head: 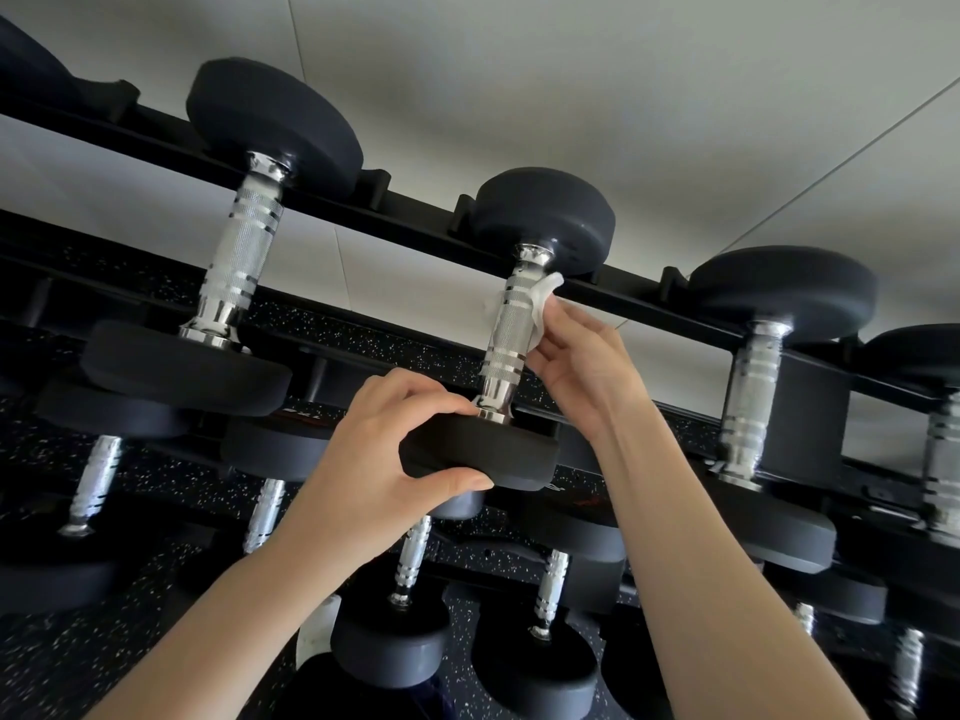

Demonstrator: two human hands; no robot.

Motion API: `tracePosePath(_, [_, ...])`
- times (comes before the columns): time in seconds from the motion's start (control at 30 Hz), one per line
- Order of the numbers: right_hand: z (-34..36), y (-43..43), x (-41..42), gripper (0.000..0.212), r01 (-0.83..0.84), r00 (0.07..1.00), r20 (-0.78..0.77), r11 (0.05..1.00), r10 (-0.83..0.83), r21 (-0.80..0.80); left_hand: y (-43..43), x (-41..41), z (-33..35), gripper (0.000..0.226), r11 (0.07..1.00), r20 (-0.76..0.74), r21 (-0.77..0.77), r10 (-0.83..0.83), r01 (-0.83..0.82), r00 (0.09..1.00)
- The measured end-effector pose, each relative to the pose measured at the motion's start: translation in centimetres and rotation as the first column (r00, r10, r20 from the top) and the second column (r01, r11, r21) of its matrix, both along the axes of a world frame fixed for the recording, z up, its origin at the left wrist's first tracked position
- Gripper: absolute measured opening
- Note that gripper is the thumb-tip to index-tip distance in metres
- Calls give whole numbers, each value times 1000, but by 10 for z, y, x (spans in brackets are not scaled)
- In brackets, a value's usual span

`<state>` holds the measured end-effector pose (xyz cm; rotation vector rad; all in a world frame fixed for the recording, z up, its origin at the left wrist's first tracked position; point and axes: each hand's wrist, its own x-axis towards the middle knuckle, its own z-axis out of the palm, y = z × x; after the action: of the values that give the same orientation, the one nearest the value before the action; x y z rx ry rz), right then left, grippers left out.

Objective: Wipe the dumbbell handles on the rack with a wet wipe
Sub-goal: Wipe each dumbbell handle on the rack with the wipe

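A black dumbbell with a knurled chrome handle (506,337) lies across the top tier of the black rack (405,220). My left hand (379,459) grips the dumbbell's near black head (498,449), fingers over its top and thumb under its rim. My right hand (582,366) holds a white wet wipe (545,293) wrapped behind and around the upper part of that handle. Part of the wipe is hidden behind the handle and my fingers.
Other dumbbells sit on the top tier to the left (241,252) and right (753,387). Lower tiers hold several more chrome-handled dumbbells (415,558). A pale wall (571,70) rises behind the rack and speckled black flooring (67,657) lies below.
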<state>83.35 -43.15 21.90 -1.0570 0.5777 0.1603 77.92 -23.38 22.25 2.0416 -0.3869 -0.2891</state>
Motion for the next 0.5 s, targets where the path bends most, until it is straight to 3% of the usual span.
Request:
tracePosePath(0.13, [-8, -3, -18, 36, -73, 997, -46, 993, 69, -89, 0, 0, 0, 44, 1000, 8, 3, 0, 0, 1000])
tracePosePath(0.3, [-6, -2, -15, 36, -52, 999, -20, 984, 49, -169, 0, 0, 0, 43, 1000, 6, -3, -1, 1, 1000])
tracePosePath(0.5, [10, -2, 19, 21, 73, 997, 24, 993, -71, -96, 0, -1, -1, 42, 1000, 20, -8, 5, -5, 1000])
